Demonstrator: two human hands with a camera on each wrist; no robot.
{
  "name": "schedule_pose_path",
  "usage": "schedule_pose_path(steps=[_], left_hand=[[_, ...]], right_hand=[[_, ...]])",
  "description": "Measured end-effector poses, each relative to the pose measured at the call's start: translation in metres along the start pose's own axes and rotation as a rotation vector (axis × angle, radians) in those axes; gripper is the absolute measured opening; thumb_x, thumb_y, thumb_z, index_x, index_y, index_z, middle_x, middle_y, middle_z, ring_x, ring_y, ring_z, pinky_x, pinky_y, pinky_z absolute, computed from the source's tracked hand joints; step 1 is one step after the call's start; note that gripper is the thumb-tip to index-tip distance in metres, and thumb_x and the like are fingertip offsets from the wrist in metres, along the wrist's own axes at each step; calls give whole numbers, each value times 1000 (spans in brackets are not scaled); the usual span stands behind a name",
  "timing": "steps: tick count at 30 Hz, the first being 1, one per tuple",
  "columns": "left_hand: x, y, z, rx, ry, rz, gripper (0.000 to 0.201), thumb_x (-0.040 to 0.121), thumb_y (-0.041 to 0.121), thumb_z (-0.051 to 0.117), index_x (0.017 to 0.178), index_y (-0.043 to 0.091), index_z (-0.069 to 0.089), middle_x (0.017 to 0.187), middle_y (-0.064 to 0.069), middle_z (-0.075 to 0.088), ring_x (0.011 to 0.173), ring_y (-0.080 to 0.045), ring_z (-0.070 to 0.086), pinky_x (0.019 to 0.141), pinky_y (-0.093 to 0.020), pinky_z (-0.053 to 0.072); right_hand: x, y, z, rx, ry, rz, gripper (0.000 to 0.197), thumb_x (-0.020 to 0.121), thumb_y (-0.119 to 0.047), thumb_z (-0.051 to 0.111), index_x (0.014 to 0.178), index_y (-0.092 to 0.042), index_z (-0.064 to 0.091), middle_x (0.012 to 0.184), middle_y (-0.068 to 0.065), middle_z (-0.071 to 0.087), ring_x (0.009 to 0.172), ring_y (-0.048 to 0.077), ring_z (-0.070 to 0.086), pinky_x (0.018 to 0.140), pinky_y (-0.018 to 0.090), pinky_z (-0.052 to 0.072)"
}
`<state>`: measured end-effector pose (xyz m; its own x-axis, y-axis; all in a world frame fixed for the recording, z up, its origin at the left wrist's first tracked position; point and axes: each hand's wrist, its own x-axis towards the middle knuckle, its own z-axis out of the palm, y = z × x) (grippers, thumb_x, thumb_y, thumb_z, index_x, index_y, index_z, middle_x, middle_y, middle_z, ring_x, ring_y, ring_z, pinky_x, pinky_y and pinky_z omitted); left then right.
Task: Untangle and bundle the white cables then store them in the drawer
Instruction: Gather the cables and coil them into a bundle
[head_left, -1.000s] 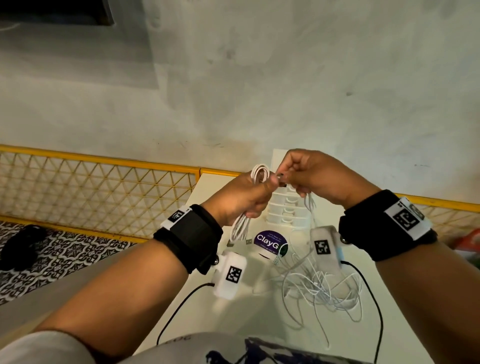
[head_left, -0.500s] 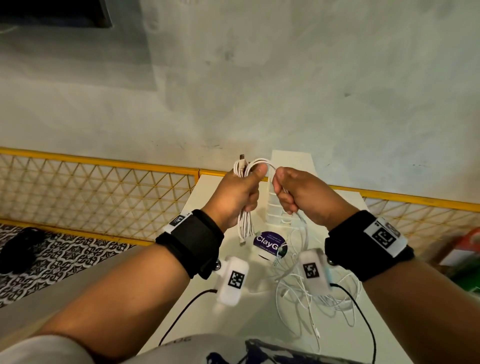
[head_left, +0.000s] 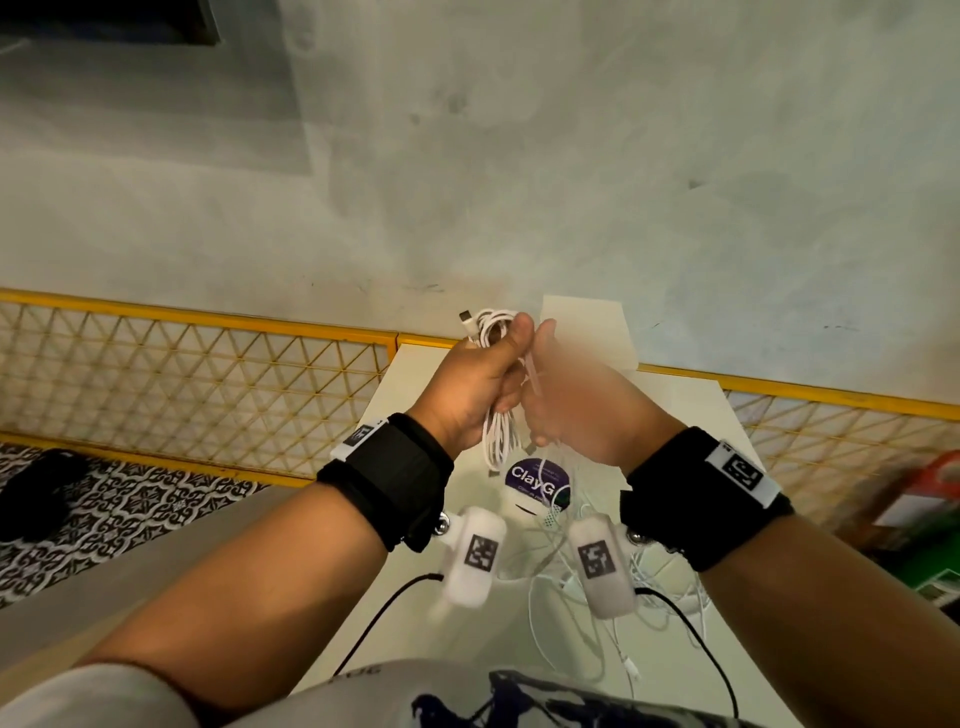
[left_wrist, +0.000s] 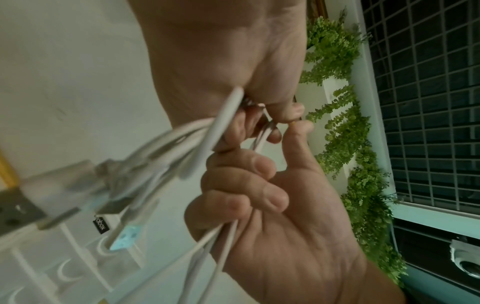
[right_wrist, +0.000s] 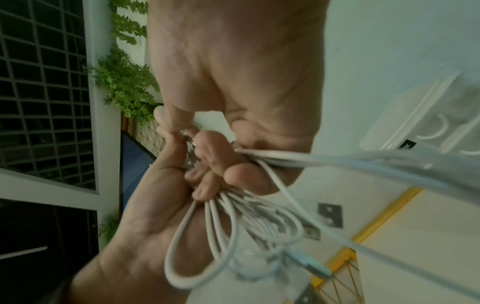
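Head view: the right hand (head_left: 576, 410), half a second ago apart from the left hand (head_left: 475, 395), now presses against it, pinching a strand beside the left fingers curled round the coiled cable (head_left: 493, 332); wrapping seems underway.

Both forearms reach forward and meet in front of the chest, each wrist wrapped in a black band. The left hand (head_left: 475, 387) is curled into a fist, thumb up. The right hand (head_left: 576, 402), blurred, presses against it with fingers curled inward, knuckles touching.
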<state>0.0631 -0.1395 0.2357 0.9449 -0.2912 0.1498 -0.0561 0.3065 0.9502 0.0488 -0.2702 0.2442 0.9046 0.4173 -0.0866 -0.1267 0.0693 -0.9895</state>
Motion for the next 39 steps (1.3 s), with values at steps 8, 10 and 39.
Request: schedule_pose_path(steps=[8, 10, 39], left_hand=[[10, 18, -5, -180, 188, 27, 41, 98, 43, 39, 71, 16, 51, 54, 1, 57, 66, -19, 70, 59, -31, 57], [15, 29, -13, -281, 257, 42, 39, 98, 46, 38, 72, 18, 44, 46, 6, 41, 47, -13, 57, 49, -27, 51], [2, 5, 10, 115, -49, -49, 64, 85, 73, 20, 61, 17, 39, 45, 3, 37, 39, -9, 39, 46, -20, 36]], right_hand=[[3, 40, -19, -131, 108, -46, 20, 90, -10, 60, 96, -13, 42, 51, 1, 48, 45, 17, 38, 51, 29, 38], [-4, 53, -28, -208, 65, 0, 14, 91, -19, 58, 94, -14, 46, 53, 0, 43, 45, 17, 36, 57, 33, 40], [-19, -40, 18, -1322, 166, -266, 38, 72, -30, 75, 77, -26, 37, 66, -7, 56, 64, 13, 51, 57, 33, 37]])
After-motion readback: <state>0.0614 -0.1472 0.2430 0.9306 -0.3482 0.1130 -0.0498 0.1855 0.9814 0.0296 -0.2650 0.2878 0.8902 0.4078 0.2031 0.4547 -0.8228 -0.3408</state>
